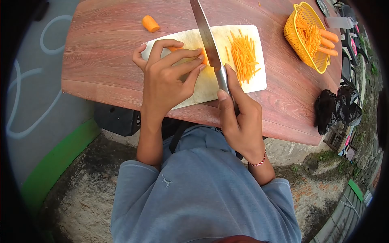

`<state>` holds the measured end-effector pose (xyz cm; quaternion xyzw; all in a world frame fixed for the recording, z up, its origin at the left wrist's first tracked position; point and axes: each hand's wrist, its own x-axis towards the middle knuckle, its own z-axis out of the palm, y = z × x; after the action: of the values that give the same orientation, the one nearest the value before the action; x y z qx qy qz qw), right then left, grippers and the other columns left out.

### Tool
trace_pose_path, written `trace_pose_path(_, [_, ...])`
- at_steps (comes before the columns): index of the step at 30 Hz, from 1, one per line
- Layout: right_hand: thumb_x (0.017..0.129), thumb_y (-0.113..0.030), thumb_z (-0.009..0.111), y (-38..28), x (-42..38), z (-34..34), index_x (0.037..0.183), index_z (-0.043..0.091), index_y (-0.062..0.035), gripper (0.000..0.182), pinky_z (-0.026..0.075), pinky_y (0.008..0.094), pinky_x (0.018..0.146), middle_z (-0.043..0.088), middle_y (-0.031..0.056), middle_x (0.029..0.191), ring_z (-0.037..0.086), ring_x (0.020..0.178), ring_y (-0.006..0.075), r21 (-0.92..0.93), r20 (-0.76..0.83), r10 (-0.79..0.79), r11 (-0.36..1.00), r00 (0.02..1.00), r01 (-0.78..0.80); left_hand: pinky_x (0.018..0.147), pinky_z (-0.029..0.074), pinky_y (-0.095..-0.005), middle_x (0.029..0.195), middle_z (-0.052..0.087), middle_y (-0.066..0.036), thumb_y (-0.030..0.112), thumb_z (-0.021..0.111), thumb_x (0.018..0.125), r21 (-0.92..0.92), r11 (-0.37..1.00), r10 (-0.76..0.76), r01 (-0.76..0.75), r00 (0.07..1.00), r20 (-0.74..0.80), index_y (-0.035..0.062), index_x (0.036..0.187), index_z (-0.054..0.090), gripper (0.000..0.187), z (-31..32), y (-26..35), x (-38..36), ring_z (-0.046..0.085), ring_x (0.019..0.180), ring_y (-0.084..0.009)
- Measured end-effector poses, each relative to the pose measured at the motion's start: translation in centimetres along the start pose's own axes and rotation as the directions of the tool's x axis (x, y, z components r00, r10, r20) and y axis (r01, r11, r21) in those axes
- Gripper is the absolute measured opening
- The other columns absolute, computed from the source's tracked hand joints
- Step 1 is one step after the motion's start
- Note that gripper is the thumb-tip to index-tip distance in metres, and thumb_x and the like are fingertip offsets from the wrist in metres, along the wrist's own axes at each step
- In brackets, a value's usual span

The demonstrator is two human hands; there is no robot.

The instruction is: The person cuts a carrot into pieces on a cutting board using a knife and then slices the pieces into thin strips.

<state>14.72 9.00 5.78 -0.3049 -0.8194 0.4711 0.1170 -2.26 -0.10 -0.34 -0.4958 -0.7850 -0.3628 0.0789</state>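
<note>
My left hand (170, 75) has its fingertips pressed on an orange carrot piece (204, 56) on the white cutting board (259, 77). Most of that piece is hidden behind the fingers. Wrapped round the handle of a large knife (207, 36) is my right hand (241, 113), thumb and forefinger near the base of the blade. The blade stands close beside the fingertips of my left hand and points away from me. To the right of the knife, a pile of thin carrot strips (244, 56) lies on the board. A short carrot chunk (150, 24) rests on the table beyond the board.
The reddish wooden table (101, 52) has its near edge against my body. At its right stands a yellow basket (298, 48) with carrot strips and several whole carrots. Black plastic bags (336, 109) sit at the right edge. A grey wall (36, 81) is on the left.
</note>
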Motion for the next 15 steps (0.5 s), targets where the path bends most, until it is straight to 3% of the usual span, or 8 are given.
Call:
trace_pose_path(1, [0.109,-0.011,0.058,-0.2,-0.2,0.0,0.157,0.051,0.0026,0.050,0.049,0.0272,0.065,0.059,0.0052,0.074,0.055,0.068,0.0088,0.000,0.000,-0.001,1.000,1.000,0.001,0.114,0.025,-0.0454,0.105,0.082,0.010,0.017,0.089,0.081,-0.003,1.000,-0.003,0.003,1.000,-0.001,0.0199,0.095,0.088,0.015,0.0,0.0,0.0,0.065,0.114,-0.0174])
trace_pose_path(3, [0.105,-0.004,0.061,-0.4,-0.4,0.2,0.155,0.051,0.0060,0.051,0.055,0.0392,0.072,0.065,0.0242,0.083,0.070,0.073,0.0347,0.006,0.018,0.022,1.000,1.000,-0.023,0.114,0.025,-0.0456,0.105,0.082,0.010,0.017,0.089,0.081,-0.004,1.000,-0.006,0.006,1.000,-0.001,0.0201,0.095,0.088,0.014,0.0,0.0,0.0,0.065,0.114,-0.0174])
trace_pose_path(15, [0.106,-0.004,0.060,-0.9,-1.6,1.0,0.155,0.048,0.0071,0.052,0.056,0.0426,0.073,0.067,0.0258,0.090,0.071,0.077,0.0394,-0.073,-0.008,-0.021,0.997,1.000,0.020,0.114,0.024,-0.0463,0.104,0.082,0.011,0.016,0.088,0.081,-0.004,1.000,-0.008,0.008,1.000,-0.001,0.0212,0.095,0.088,0.015,0.1,-0.1,-0.1,0.065,0.115,-0.0167])
